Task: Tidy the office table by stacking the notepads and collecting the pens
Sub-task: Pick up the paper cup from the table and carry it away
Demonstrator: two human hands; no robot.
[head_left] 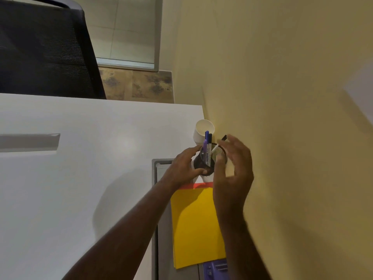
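Where the white table [80, 158] runs off to the left, a black mesh chair [40, 47] stands behind its far edge, and a grey slot [28, 141] is set into the top. Further right, the left hand [184, 166] is wrapped around the left side of a dark mesh pen cup [207, 162], its fingers closed on the wall. Several pens [207, 144] stand upright inside, blue and purple among them. Just behind the cup sits a white paper cup [202, 128], close to the yellow wall [292, 98]. Nearer the camera, a yellow notepad [195, 229] with a red top strip lies flat, partly over a grey panel. On the cup's right, the right hand [234, 168] hovers with fingers spread and curled, and a dark pen tip [224, 137] shows by its fingertips; whether they grip it is unclear
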